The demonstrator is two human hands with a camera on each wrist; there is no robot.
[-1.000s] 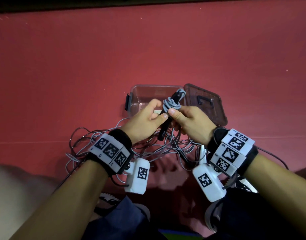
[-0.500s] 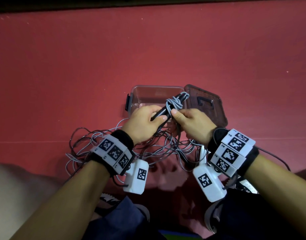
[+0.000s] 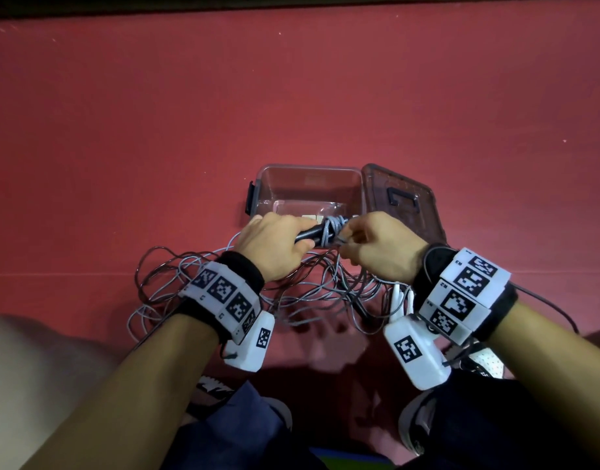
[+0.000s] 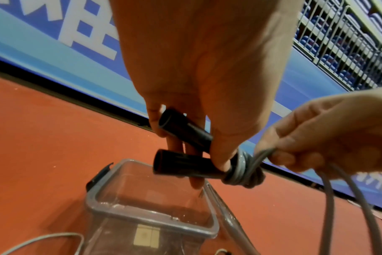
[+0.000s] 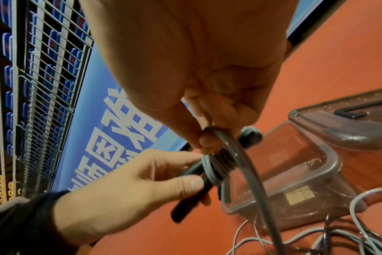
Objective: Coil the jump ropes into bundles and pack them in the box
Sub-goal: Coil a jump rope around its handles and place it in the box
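Note:
My left hand [image 3: 275, 244] grips two black jump-rope handles [image 4: 183, 150] side by side, lying roughly level over the near edge of the clear plastic box [image 3: 308, 171]. Grey rope [image 3: 332, 228] is wound in tight turns [image 5: 218, 163] round the handles. My right hand [image 3: 376, 242] pinches the grey rope [image 5: 229, 141] right at those turns [image 4: 242, 169]. The rest of the rope hangs down from the right hand into a loose tangle [image 3: 258, 290] on the red floor. The box [image 4: 146, 212] stands open, with only a small label on its near wall.
The box's dark lid [image 3: 400, 201] lies flat against its right side. Loose grey loops [image 3: 163, 290] spread on the floor under both wrists. A blue banner wall [image 4: 76, 34] and railings [image 5: 44, 69] stand beyond the red floor [image 3: 292, 96]. My knees and shoes are at the bottom.
The handles have tipped from upright to nearly level and dropped lower, towards the box's near edge. The right hand has followed them and still pinches the rope at the wraps.

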